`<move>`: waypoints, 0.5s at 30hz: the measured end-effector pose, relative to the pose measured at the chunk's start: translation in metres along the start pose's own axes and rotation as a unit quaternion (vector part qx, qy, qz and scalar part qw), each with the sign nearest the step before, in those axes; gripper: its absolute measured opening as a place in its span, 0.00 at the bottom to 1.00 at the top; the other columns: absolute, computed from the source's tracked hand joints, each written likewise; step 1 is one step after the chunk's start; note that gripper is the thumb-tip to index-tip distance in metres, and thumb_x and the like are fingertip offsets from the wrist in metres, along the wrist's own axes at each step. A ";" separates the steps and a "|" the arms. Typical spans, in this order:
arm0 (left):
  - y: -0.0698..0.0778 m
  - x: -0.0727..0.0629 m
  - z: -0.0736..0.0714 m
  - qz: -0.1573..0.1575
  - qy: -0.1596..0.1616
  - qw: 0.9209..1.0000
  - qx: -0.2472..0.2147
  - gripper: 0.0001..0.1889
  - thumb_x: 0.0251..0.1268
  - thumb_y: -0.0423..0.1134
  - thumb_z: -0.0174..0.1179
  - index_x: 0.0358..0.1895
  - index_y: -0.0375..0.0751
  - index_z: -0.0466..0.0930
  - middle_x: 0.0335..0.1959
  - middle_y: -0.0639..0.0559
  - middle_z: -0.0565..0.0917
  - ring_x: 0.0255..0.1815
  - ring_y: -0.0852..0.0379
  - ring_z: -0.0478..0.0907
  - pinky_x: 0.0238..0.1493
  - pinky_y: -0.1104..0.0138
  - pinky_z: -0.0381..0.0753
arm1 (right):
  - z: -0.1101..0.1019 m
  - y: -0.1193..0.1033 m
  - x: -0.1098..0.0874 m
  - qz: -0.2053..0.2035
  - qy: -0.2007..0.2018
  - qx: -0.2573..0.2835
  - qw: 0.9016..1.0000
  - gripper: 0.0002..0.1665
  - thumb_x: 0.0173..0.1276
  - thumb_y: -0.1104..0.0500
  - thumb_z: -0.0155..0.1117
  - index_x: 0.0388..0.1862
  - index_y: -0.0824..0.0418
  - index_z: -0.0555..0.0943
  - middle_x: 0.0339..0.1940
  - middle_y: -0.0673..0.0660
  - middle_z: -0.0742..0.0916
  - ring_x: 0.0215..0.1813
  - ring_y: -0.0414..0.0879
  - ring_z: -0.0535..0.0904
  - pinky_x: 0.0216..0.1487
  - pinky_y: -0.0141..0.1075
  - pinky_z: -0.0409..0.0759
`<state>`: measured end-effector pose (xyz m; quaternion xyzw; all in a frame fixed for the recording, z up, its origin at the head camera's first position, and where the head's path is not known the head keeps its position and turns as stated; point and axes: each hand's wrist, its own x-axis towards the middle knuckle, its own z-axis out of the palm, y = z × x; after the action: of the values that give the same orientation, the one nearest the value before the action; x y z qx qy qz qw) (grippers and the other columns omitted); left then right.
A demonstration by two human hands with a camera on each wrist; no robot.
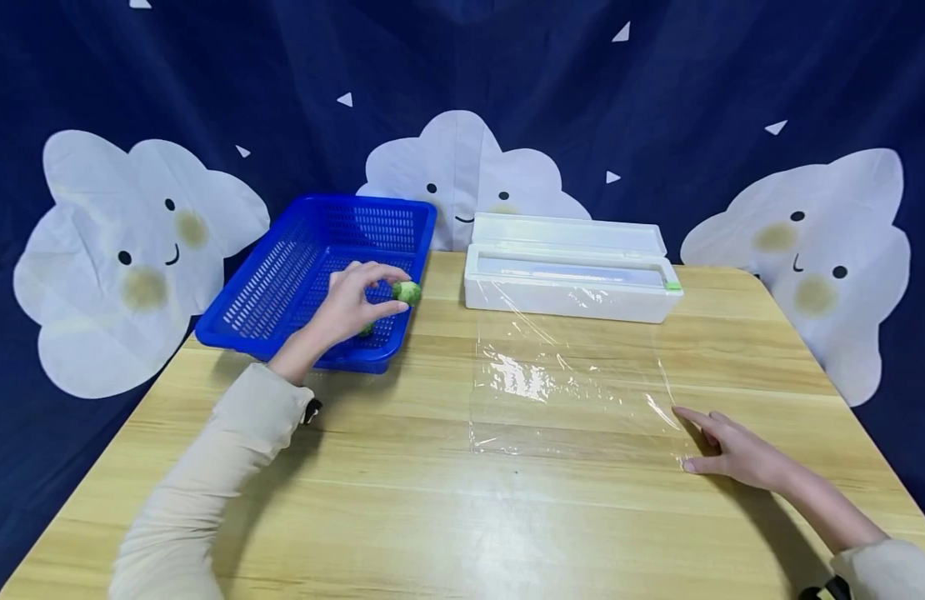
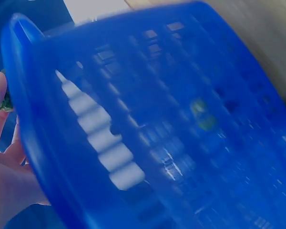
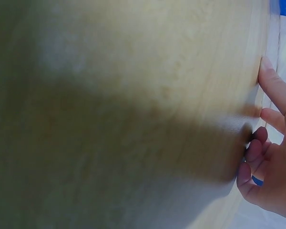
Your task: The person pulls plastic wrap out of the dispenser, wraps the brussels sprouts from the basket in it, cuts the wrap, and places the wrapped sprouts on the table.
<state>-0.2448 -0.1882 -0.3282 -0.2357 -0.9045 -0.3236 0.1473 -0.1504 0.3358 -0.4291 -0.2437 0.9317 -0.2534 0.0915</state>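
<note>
On the left of the worktop (image 1: 432, 517) I have the blue plastic basket (image 1: 357, 358), a green piece (image 1: 367, 330) partly hidden inside. My left hand (image 1: 350, 304) has its grip pinching a Brussels sprout (image 1: 407, 293) at the basket's right rim. Next, clear plastic wrap (image 1: 567, 392) extends from the open white dispenser box (image 1: 567, 300). My right hand (image 1: 743, 454), grip spread, touches the wrap's right edge.

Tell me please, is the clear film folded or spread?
Spread: the clear film extends from the white box across the table, its near corners apart.
</note>
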 end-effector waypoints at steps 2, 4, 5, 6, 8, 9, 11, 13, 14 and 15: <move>0.010 0.002 0.006 0.014 -0.009 1.000 -0.003 0.18 0.48 0.37 0.68 0.45 0.42 0.80 0.39 0.48 0.81 0.39 0.48 0.69 0.42 0.55 0.56 | 0.000 0.001 -0.001 0.003 0.000 0.002 1.000 0.43 0.54 0.53 0.68 0.63 0.71 0.62 0.26 0.51 0.65 0.29 0.35 0.57 0.26 0.30 0.56; 0.019 0.004 0.012 0.031 -0.014 0.999 -0.010 0.18 0.47 0.37 0.69 0.45 0.42 0.80 0.39 0.48 0.81 0.39 0.49 0.69 0.41 0.56 0.56 | 0.001 0.001 -0.001 0.004 -0.001 0.002 1.000 0.43 0.54 0.53 0.68 0.64 0.71 0.62 0.27 0.51 0.65 0.29 0.35 0.57 0.27 0.30 0.56; 0.023 0.005 0.016 0.040 -0.017 0.999 -0.012 0.18 0.47 0.37 0.69 0.45 0.41 0.80 0.39 0.48 0.81 0.38 0.49 0.69 0.41 0.57 0.56 | 0.001 0.002 -0.002 0.004 -0.001 0.002 1.000 0.43 0.54 0.54 0.68 0.64 0.71 0.62 0.27 0.51 0.65 0.29 0.35 0.57 0.27 0.30 0.56; 0.028 0.005 0.019 0.049 -0.021 0.998 -0.013 0.18 0.46 0.37 0.69 0.44 0.42 0.80 0.38 0.48 0.81 0.37 0.50 0.68 0.41 0.57 0.56 | 0.001 0.002 -0.002 0.005 0.000 0.002 1.000 0.43 0.54 0.54 0.68 0.64 0.71 0.62 0.27 0.51 0.65 0.29 0.35 0.57 0.27 0.30 0.56; 0.038 0.007 0.026 0.067 -0.030 0.997 -0.021 0.18 0.45 0.37 0.70 0.43 0.42 0.80 0.38 0.49 0.82 0.37 0.51 0.68 0.41 0.58 0.57 | 0.001 0.002 -0.002 0.004 0.003 0.002 1.000 0.43 0.54 0.54 0.69 0.64 0.71 0.62 0.27 0.51 0.65 0.29 0.35 0.57 0.27 0.30 0.56; 0.042 0.008 0.029 0.075 -0.037 0.996 -0.022 0.18 0.45 0.38 0.69 0.43 0.42 0.80 0.37 0.50 0.82 0.38 0.52 0.68 0.41 0.58 0.57 | 0.001 0.002 -0.001 0.005 0.004 0.001 1.000 0.43 0.54 0.54 0.69 0.63 0.71 0.62 0.27 0.51 0.65 0.29 0.35 0.57 0.27 0.30 0.56; 0.052 0.009 0.036 0.087 -0.060 0.994 -0.022 0.18 0.46 0.39 0.69 0.44 0.43 0.80 0.38 0.51 0.82 0.40 0.53 0.69 0.44 0.58 0.59 | 0.000 0.002 -0.001 0.003 0.005 -0.001 1.000 0.43 0.54 0.54 0.69 0.63 0.72 0.63 0.26 0.51 0.65 0.30 0.35 0.57 0.27 0.30 0.56; 0.061 0.010 0.042 0.099 -0.088 0.991 -0.023 0.18 0.46 0.40 0.69 0.45 0.43 0.80 0.40 0.51 0.82 0.45 0.53 0.71 0.51 0.56 0.60 | 0.000 0.002 0.000 0.001 0.006 -0.003 1.000 0.43 0.54 0.55 0.69 0.63 0.72 0.63 0.26 0.51 0.66 0.29 0.35 0.58 0.27 0.30 0.56; 0.066 0.011 0.046 0.104 -0.102 0.989 -0.021 0.19 0.47 0.41 0.68 0.45 0.43 0.80 0.41 0.51 0.82 0.46 0.53 0.72 0.53 0.55 0.60 | 0.000 0.002 0.000 0.000 0.004 -0.004 1.000 0.43 0.54 0.54 0.69 0.63 0.72 0.63 0.27 0.51 0.66 0.30 0.35 0.58 0.27 0.30 0.56; 0.071 0.011 0.049 0.110 -0.117 0.987 -0.018 0.19 0.48 0.42 0.68 0.46 0.44 0.80 0.42 0.52 0.82 0.47 0.53 0.72 0.55 0.54 0.60 | 0.000 0.002 0.001 0.000 0.004 -0.004 1.000 0.42 0.54 0.54 0.69 0.63 0.72 0.63 0.27 0.51 0.66 0.30 0.35 0.58 0.28 0.30 0.56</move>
<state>-0.2231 -0.1043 -0.3237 -0.3729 -0.8779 -0.2917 0.0711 -0.1516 0.3369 -0.4299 -0.2430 0.9331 -0.2504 0.0869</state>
